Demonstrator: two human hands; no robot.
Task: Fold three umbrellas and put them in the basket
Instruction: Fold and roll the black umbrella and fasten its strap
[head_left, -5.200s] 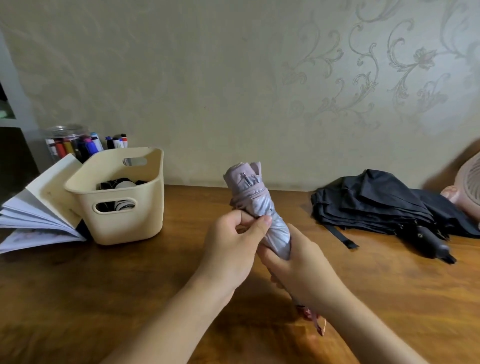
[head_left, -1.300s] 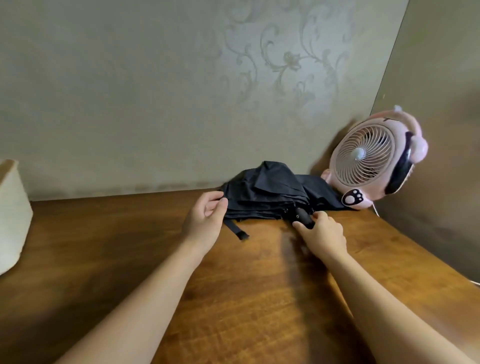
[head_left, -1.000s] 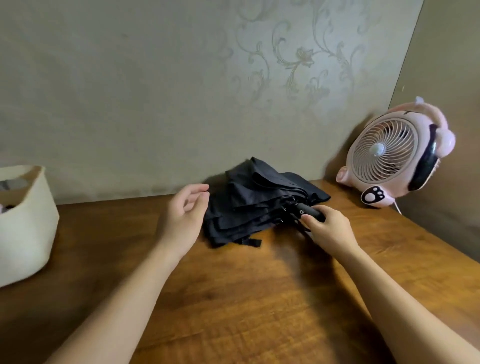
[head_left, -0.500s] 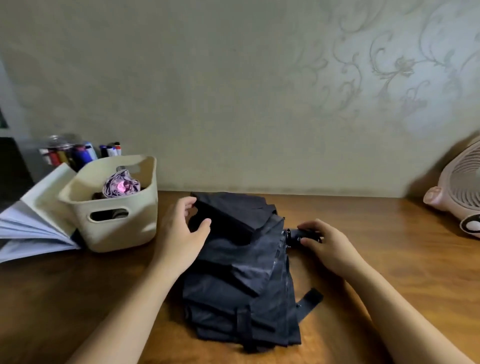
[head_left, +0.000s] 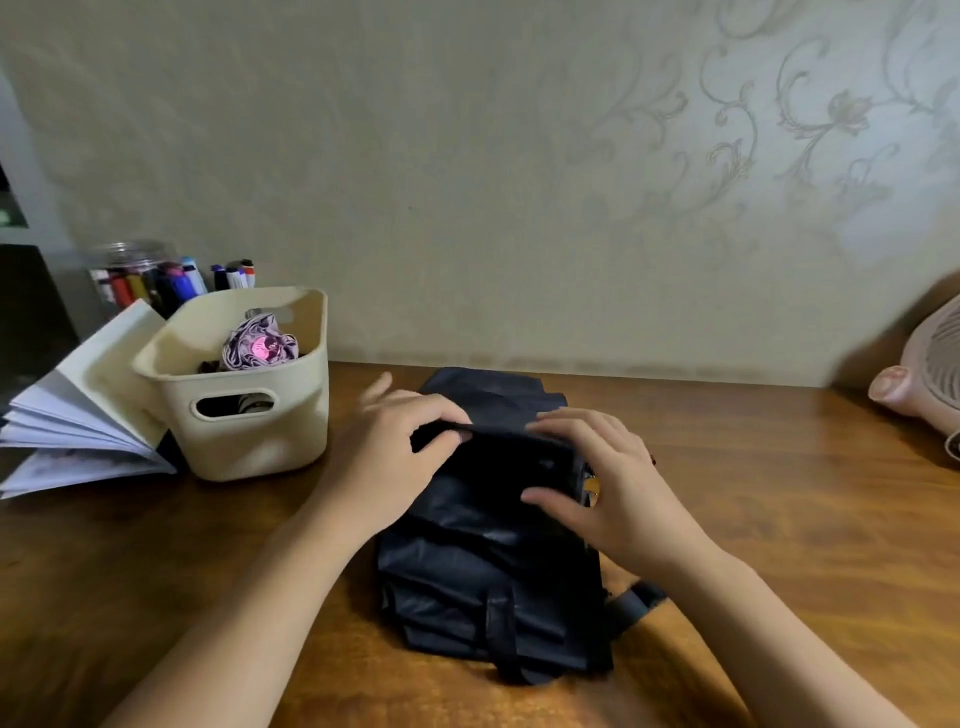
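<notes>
A black umbrella (head_left: 483, 561) lies on the wooden table in front of me, its canopy in loose flat pleats and its strap (head_left: 501, 629) trailing toward me. My left hand (head_left: 389, 457) pinches a fold of the black fabric at the far left. My right hand (head_left: 602, 483) holds the same fold from the right, with fingers over the top and thumb underneath. The umbrella's handle is hidden beneath my right hand. The cream basket (head_left: 249, 441) stands to the left and holds a rolled lilac umbrella (head_left: 260, 351) upright.
An open book (head_left: 78, 415) leans against the basket's left side, with a jar of markers (head_left: 135, 280) behind it. A pink fan (head_left: 930, 374) sits at the right edge by the wall. The table (head_left: 779, 519) runs back to the wallpapered wall.
The lilac umbrella went into the basket. I pulled the black umbrella from the back right to the table's middle. My right hand left the handle, and both hands now hold a canopy fold.
</notes>
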